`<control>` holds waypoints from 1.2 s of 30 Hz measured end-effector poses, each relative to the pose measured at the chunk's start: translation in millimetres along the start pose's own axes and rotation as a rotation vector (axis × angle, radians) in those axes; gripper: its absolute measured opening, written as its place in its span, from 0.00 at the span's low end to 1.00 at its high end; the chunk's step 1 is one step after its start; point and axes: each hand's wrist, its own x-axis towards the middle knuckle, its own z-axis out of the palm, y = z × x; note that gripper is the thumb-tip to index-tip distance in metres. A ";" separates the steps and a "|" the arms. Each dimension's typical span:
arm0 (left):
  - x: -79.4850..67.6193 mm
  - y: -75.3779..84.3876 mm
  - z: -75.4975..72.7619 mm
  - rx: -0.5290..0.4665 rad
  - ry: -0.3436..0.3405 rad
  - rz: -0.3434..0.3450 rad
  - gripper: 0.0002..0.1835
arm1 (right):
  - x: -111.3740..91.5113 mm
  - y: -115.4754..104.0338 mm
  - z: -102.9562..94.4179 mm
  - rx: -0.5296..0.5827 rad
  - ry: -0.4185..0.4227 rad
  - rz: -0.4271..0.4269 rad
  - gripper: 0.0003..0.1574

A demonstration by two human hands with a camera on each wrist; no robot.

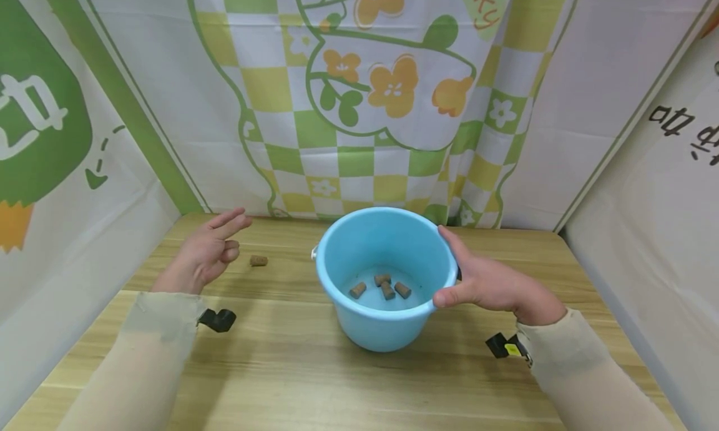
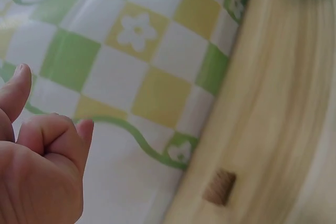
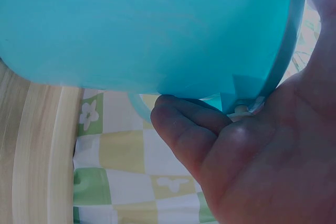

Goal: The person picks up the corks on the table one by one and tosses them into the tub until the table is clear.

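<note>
A light blue bucket [image 1: 387,328] stands at the middle of the table, with several cork stoppers [image 1: 387,290] on its floor. My right hand [image 1: 487,282] grips the bucket's right rim. In the right wrist view, fingers [image 3: 184,129] of that hand lie against the outside of the bucket wall [image 3: 152,30]. To the left, my left hand [image 1: 210,249] is held in the air with nothing in it; two fingers point out and others are bent. A single cork stopper [image 1: 258,261] lies on the table just right of it, apart from the fingers.
The wooden table [image 1: 269,381] ends at the back against a hanging checkered cloth [image 1: 359,163]. White printed cloth walls [image 1: 646,188] close in on both sides. A white handle joint [image 1: 314,252] sticks out from the bucket's left side.
</note>
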 end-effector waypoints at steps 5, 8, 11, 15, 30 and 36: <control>4.4 -13.5 -19.3 0.064 0.037 -0.039 0.40 | 0.1 0.1 1.2 0.014 -0.005 -0.016 0.80; 7.6 -22.1 -30.9 0.105 0.061 -0.071 0.41 | -0.1 -0.1 1.5 0.020 -0.006 -0.023 0.79; 10.2 -31.0 -42.8 0.214 0.093 -0.128 0.42 | -0.6 -0.6 1.4 0.017 -0.002 -0.018 0.79; 13.9 -47.1 -58.4 0.355 0.108 -0.198 0.43 | -0.7 -0.8 1.1 0.013 0.000 -0.015 0.79; 26.8 -75.6 -80.7 0.448 0.074 -0.179 0.40 | 0.6 -0.5 0.1 0.011 -0.008 -0.027 0.79; 37.2 -80.3 -77.3 0.409 0.071 -0.147 0.39 | 1.3 1.4 0.4 0.008 -0.007 -0.042 0.79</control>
